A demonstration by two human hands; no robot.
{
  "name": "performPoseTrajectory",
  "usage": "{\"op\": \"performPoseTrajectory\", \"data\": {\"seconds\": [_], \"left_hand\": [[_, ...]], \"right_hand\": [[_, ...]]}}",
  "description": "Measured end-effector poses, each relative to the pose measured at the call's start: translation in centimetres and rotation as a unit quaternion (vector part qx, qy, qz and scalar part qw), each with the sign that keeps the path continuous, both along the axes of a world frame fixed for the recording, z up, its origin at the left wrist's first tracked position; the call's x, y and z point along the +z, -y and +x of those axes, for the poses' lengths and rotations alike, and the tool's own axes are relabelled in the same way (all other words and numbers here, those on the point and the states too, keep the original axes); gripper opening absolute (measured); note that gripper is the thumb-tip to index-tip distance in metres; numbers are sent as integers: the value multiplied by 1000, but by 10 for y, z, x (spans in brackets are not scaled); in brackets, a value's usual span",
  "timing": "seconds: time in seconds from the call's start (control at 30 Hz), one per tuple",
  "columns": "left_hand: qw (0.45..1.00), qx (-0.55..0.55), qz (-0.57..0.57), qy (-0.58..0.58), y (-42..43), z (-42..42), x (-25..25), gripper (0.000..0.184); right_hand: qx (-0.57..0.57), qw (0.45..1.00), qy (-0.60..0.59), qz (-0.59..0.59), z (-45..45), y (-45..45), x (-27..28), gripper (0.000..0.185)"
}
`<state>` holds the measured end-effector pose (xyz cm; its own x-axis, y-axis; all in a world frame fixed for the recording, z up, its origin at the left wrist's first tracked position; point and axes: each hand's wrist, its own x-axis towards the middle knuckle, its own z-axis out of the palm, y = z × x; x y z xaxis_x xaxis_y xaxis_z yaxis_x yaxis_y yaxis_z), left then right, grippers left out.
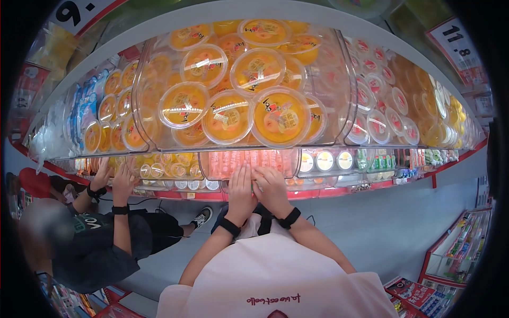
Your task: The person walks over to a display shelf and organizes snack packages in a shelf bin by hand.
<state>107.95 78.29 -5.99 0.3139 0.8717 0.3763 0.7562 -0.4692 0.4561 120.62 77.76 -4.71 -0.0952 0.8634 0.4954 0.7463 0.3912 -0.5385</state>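
Note:
Side by side, my left hand [241,186] and my right hand [270,185] reach over the front edge of a clear bin [220,175] of pink packets [254,160] in neat rows. The left fingers are stretched out over the near packets. My right fingers are also extended, their tips bent slightly toward the left hand and close to it. Neither hand shows anything held, though the hands partly cover the packets beneath. Each wrist wears a black band.
Above the pink packets are round orange cups [228,116] in a clear bin. White-lidded tubs [324,160] and green packs [376,161] lie to the right. A co-worker [95,233] stands at left, hands at the shelf. Another stocked shelf [458,249] stands lower right.

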Motion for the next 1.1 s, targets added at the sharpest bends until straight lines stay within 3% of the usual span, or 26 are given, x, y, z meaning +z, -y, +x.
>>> {"op": "performPoseTrajectory", "data": {"seconds": [0.07, 0.17, 0.23, 0.33, 0.57, 0.63, 1.1], "left_hand": [[999, 3, -16, 32, 2, 1, 2, 62], [999, -13, -40, -5, 4, -1, 8, 65], [999, -15, -36, -12, 4, -2, 4, 66], [999, -19, -30, -24, 3, -1, 0, 66], [999, -24, -20, -40, 3, -1, 2, 64], [999, -23, -22, -43, 2, -2, 2, 65], [998, -27, -23, -49, 2, -2, 5, 66]], "right_hand": [[-5, 1000, 6, 0, 5, 3, 2, 31], [-102, 994, 4, 41, 11, 4, 11, 39], [-186, 980, 50, -52, 10, 4, 21, 43], [-215, 970, 87, -75, 5, 8, 29, 47], [-213, 962, 99, -140, 5, 2, 20, 53], [-208, 968, 113, -77, 9, 1, 15, 52], [-195, 970, 120, -79, 11, 4, 16, 46]]}}
